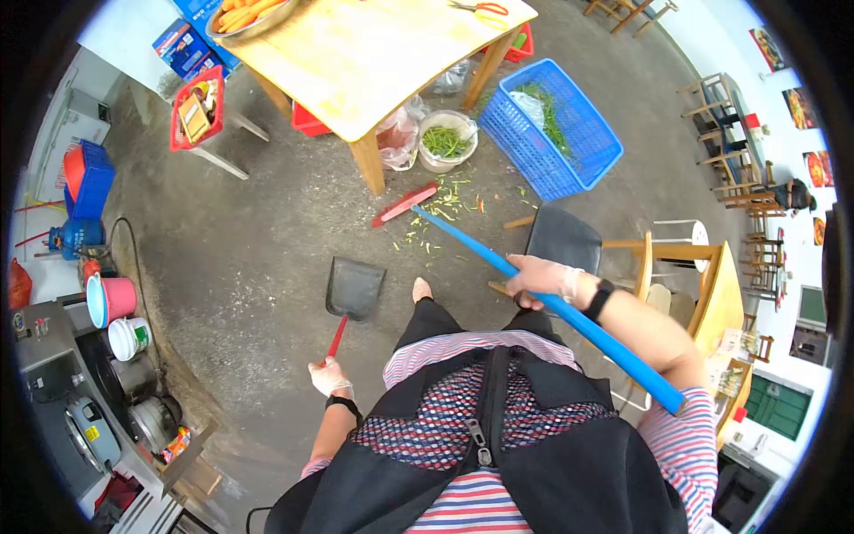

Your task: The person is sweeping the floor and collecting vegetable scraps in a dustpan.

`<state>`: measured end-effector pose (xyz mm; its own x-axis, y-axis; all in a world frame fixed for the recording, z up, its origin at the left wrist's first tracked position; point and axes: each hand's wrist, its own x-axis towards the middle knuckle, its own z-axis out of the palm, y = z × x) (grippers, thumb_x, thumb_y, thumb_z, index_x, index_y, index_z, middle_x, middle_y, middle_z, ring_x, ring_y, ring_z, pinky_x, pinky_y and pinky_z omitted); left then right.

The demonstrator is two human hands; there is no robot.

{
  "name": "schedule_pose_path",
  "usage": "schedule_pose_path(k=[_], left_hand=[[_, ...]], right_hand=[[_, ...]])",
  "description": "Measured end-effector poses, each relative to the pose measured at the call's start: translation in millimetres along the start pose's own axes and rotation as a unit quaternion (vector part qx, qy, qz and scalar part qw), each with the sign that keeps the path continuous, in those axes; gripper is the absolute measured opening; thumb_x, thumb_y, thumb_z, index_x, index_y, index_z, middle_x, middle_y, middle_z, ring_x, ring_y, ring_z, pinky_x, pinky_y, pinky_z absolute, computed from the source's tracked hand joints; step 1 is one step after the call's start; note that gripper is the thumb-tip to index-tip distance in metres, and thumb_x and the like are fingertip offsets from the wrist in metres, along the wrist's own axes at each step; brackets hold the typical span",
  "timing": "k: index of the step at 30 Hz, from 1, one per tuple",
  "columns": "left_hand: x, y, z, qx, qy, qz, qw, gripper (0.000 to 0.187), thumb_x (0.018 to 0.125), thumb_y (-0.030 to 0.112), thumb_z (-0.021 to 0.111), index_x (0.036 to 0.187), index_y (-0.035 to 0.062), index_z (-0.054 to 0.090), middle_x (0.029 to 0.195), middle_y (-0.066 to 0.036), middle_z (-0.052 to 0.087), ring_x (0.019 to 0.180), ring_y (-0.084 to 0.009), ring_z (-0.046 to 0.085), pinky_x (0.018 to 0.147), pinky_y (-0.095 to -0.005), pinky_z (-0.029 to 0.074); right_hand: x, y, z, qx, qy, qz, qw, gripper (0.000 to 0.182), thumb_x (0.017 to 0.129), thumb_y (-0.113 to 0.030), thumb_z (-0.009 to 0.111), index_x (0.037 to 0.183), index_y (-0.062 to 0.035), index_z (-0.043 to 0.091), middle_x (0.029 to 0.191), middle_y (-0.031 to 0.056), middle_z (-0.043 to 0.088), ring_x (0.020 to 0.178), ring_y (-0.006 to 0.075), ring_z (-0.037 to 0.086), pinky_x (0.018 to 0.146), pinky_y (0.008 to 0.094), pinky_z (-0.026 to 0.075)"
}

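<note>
My right hand (544, 278) is wrapped around the blue handle (476, 249) of a broom. The broom's red head (405, 204) rests on the floor at the left edge of scattered green vegetable scraps (445, 212). Lower left, my left hand (330, 377) grips the red handle (337, 336) of a dustpan. Its dark grey pan (355, 286) lies on the floor, apart from the broom head and the scraps. Both hands appear to wear thin clear gloves.
A wooden table (356, 53) stands ahead, with a white bucket (447, 160) of green trimmings beside its leg. To the right are a blue basket (551, 133) and a black-seated chair (563, 240). Buckets, a gas cylinder (76, 237) and cookware line the left side.
</note>
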<state>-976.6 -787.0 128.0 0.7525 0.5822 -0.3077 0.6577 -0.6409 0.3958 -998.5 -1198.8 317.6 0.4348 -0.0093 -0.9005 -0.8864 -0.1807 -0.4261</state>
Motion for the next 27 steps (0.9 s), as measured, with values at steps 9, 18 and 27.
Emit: schedule_pose_path(k=[9, 18, 27], left_hand=[[-4, 19, 14, 0.019, 0.013, -0.002, 1.0, 0.019, 0.068, 0.013, 0.059, 0.075, -0.0022, 0.05, 0.066, -0.017, 0.057, 0.057, -0.0284, 0.055, 0.057, -0.0354, 0.044], [-14, 0, -2, -0.134, 0.029, -0.053, 0.989, 0.018, 0.072, 0.012, 0.05, 0.079, -0.0038, 0.046, 0.058, -0.012, 0.05, 0.043, -0.0206, 0.046, 0.039, -0.034, 0.039], [-28, 23, -32, -0.207, 0.043, 0.022, 0.977, 0.016, 0.073, 0.013, 0.048, 0.074, -0.002, 0.043, 0.056, -0.01, 0.048, 0.037, -0.0174, 0.042, 0.034, -0.0308, 0.035]], right_hand=[[-37, 87, 4, -0.323, 0.073, 0.069, 0.941, 0.041, 0.07, -0.008, 0.052, 0.107, 0.0005, 0.037, 0.084, 0.0252, 0.057, 0.084, 0.0374, 0.056, 0.067, 0.043, 0.043], [-10, 212, 18, -0.235, 0.146, -0.021, 0.961, 0.055, 0.075, -0.005, 0.038, 0.129, -0.0146, 0.026, 0.093, 0.0254, 0.055, 0.088, 0.0355, 0.054, 0.071, 0.0426, 0.041], [-23, 244, 8, -0.14, 0.303, -0.02, 0.942, 0.052, 0.079, -0.011, 0.038, 0.13, -0.013, 0.025, 0.086, 0.0228, 0.056, 0.082, 0.0354, 0.056, 0.071, 0.044, 0.041]])
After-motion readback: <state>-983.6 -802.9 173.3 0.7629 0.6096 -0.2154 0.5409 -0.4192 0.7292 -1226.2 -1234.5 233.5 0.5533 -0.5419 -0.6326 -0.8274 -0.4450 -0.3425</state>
